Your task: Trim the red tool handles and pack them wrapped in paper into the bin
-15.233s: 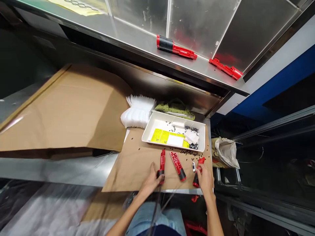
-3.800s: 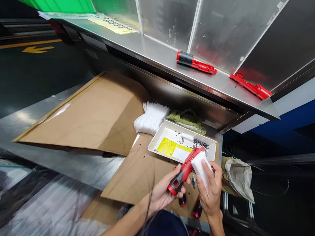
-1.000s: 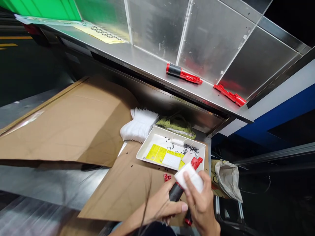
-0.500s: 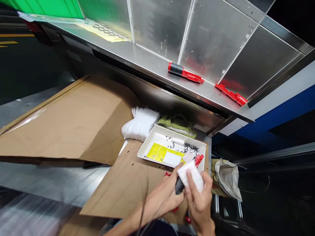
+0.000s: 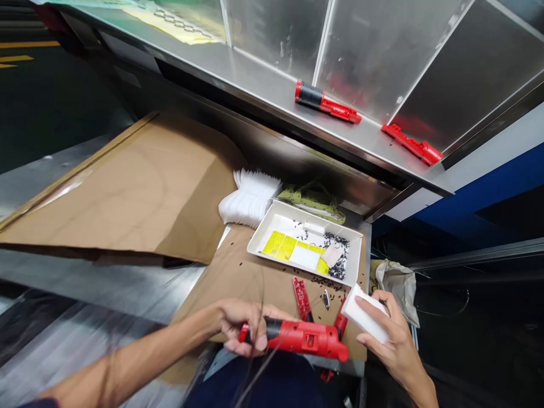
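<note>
A red and black plastic tool housing [image 5: 308, 337] lies level across my lap, its black end in the grip of my left hand [image 5: 246, 326]. On the right, my right hand [image 5: 395, 334] pinches a folded white cloth-like pad [image 5: 366, 314] between thumb and fingers, apart from the housing. Just beyond them, another red housing piece [image 5: 301, 294] rests on the cardboard sheet [image 5: 212, 289]. One more red part [image 5: 341, 320] shows partly behind the held housing. A small metal tool [image 5: 326, 299] lies between these two.
Behind my hands stands a white tray [image 5: 255, 246] with small black parts and yellow labels. Beside it are a stack of white sheets [image 5: 250, 198] and a green patterned pouch [image 5: 314, 204]. Two red housings [image 5: 327, 105] lie on the metal ledge. A large cardboard box [image 5: 114, 192] stands left.
My hands have moved apart. The left has swung left and turned the housing level; the right has carried the white pad off it to the right. The view has tilted slightly downward.
</note>
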A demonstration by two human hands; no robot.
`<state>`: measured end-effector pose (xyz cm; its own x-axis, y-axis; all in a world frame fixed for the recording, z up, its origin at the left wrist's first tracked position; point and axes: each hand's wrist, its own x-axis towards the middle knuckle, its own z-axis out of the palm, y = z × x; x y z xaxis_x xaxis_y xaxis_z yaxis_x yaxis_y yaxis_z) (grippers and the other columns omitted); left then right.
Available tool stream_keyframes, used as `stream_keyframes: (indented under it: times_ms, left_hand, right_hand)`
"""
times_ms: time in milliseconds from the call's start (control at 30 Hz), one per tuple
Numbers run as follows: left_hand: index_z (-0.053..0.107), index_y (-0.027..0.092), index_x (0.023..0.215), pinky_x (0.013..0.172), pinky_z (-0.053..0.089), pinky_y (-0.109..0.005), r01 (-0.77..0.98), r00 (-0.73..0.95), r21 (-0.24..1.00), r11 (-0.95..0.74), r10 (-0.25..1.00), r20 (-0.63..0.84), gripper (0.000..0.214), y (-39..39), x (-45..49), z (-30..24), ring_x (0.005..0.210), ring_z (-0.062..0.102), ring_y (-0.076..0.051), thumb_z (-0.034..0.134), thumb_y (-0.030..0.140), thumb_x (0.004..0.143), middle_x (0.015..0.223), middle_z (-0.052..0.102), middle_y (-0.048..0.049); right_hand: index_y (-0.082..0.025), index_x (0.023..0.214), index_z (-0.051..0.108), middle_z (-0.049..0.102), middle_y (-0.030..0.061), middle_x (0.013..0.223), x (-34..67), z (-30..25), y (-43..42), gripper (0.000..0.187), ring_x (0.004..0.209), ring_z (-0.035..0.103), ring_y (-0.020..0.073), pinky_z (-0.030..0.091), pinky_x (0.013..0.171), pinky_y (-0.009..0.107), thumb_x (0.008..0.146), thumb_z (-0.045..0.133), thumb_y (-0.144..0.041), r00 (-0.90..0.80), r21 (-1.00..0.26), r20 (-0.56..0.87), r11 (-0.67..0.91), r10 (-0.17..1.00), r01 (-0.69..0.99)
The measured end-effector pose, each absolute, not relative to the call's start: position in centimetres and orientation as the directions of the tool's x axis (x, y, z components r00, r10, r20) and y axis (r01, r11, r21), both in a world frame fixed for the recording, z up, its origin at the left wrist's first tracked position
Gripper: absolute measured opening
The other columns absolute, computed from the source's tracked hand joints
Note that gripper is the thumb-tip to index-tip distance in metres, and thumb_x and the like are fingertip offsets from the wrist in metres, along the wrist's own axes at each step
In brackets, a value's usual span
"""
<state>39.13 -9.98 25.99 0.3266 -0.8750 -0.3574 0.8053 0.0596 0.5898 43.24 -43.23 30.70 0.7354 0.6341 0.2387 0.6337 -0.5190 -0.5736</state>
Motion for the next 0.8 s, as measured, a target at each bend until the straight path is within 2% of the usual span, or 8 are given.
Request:
stream_keyframes:
  times_ms: [100,233,333,433,533,667,733,800]
  left_hand:
    - [0.062,0.023,0.135,0.018,0.022,-0.016,0.846,-0.058,0.49,-0.209,-0.95,-0.305,0.073,-9.4,38.9,25.4,0.024,0.036,-0.014,0.076,0.018,0.063,0.039,0.053,0.0038]
    - [0.061,0.023,0.136,0.019,0.025,-0.016,0.846,-0.223,0.448,-0.289,-0.955,-0.195,0.069,-10.0,38.3,24.6,0.023,0.035,-0.013,0.078,0.023,0.07,0.04,0.053,0.0035]
    - [0.06,0.025,0.136,0.018,0.026,-0.016,0.856,-0.291,0.424,-0.297,-0.953,-0.081,0.062,-10.5,38.1,23.5,0.022,0.036,-0.013,0.076,0.025,0.075,0.043,0.054,0.0034]
    - [0.058,0.029,0.137,0.018,0.028,-0.017,0.845,-0.37,0.414,-0.337,-0.929,-0.002,0.06,-11.0,38.0,22.5,0.022,0.036,-0.013,0.069,0.018,0.079,0.044,0.055,0.0037]
    - [0.056,0.033,0.138,0.018,0.029,-0.017,0.837,-0.397,0.434,-0.332,-0.916,0.065,0.063,-11.2,38.1,21.8,0.022,0.037,-0.014,0.06,0.01,0.08,0.046,0.055,0.0043]
    - [0.053,0.033,0.141,0.018,0.032,-0.018,0.838,-0.375,0.477,-0.264,-0.914,0.153,0.064,-11.5,38.3,21.9,0.023,0.04,-0.015,0.056,0.008,0.082,0.047,0.054,0.0043]
    - [0.059,0.031,0.135,0.017,0.031,-0.019,0.837,-0.385,0.466,-0.288,-0.914,0.128,0.058,-11.6,38.4,22.2,0.022,0.038,-0.015,0.059,0.011,0.081,0.046,0.054,0.0038]
    - [0.067,0.03,0.124,0.016,0.028,-0.019,0.833,-0.397,0.43,-0.348,-0.917,0.026,0.049,-11.7,38.4,22.7,0.02,0.034,-0.014,0.065,0.015,0.077,0.044,0.054,0.0032]
  right_hand:
    - [-0.032,0.129,0.069,0.05,0.0098,0.12,41.3,29.4,-43.4,0.039,0.101,0.06,0.0217,0.055,0.074,0.025,0.094,0.061,-0.048,0.705,-0.785,0.145,-0.354,0.694,0.509]
    - [-0.03,0.123,0.072,0.046,0.0082,0.114,38.4,27.8,-41.4,0.034,0.093,0.056,0.0179,0.052,0.067,0.023,0.093,0.062,-0.042,0.626,-0.894,0.114,-0.195,0.771,0.402]
    - [-0.031,0.119,0.072,0.044,0.0055,0.109,37.4,27.7,-39.8,0.028,0.088,0.054,0.0148,0.05,0.068,0.023,0.094,0.062,-0.035,0.592,-0.892,0.176,-0.127,0.786,0.433]
    - [-0.027,0.113,0.073,0.047,0.0045,0.105,37.0,28.1,-39.2,0.023,0.084,0.055,0.0131,0.049,0.068,0.023,0.094,0.061,-0.03,0.537,-0.848,0.232,-0.102,0.811,0.521]
    - [-0.025,0.109,0.073,0.052,0.0052,0.105,36.4,28.3,-40.1,0.019,0.086,0.059,0.0141,0.051,0.071,0.023,0.092,0.063,-0.027,0.483,-0.796,0.192,-0.152,0.854,0.586]
    - [-0.028,0.118,0.07,0.056,0.0064,0.11,35.6,28.5,-41.1,0.028,0.089,0.062,0.014,0.054,0.075,0.022,0.09,0.064,-0.021,0.521,-0.741,0.186,-0.23,0.833,0.631]
    - [-0.027,0.118,0.069,0.058,0.0068,0.109,35.5,28.8,-40.7,0.028,0.091,0.063,0.0149,0.055,0.076,0.023,0.091,0.063,-0.022,0.517,-0.734,0.229,-0.202,0.825,0.648]
    - [-0.027,0.115,0.071,0.061,0.0066,0.104,35.6,29.5,-40.2,0.024,0.092,0.065,0.0163,0.056,0.076,0.024,0.093,0.062,-0.026,0.486,-0.734,0.218,-0.186,0.846,0.653]
